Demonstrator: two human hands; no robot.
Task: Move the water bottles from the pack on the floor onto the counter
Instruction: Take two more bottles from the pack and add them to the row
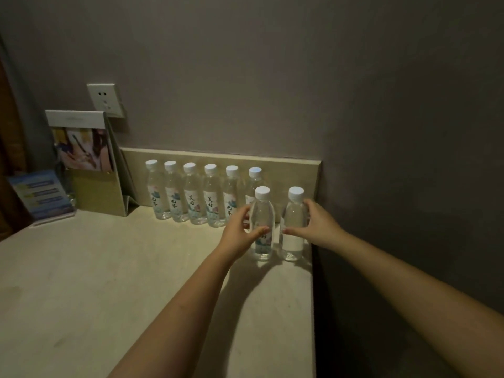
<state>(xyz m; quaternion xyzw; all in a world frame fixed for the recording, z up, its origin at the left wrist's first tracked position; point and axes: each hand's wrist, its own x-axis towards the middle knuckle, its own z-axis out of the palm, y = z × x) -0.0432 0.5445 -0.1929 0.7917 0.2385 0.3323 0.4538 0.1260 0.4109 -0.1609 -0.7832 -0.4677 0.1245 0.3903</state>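
Note:
Several small clear water bottles with white caps stand in a row (195, 195) along the back of the pale counter (109, 268). In front of the row's right end stand two more bottles. My left hand (240, 233) is wrapped around the left bottle (262, 214), thumb across its label. My right hand (316, 225) grips the right bottle (294, 216) from its right side. Both bottles are upright with their bases on the counter near its right edge. The pack on the floor is out of view.
A standing brochure holder (90, 165) and a blue leaflet in a clear stand (43, 195) sit at the counter's back left. A wall socket (105, 99) is above them. A low backsplash (289, 170) runs behind the bottles. The counter's right edge (313, 296) drops off beside a dark wall.

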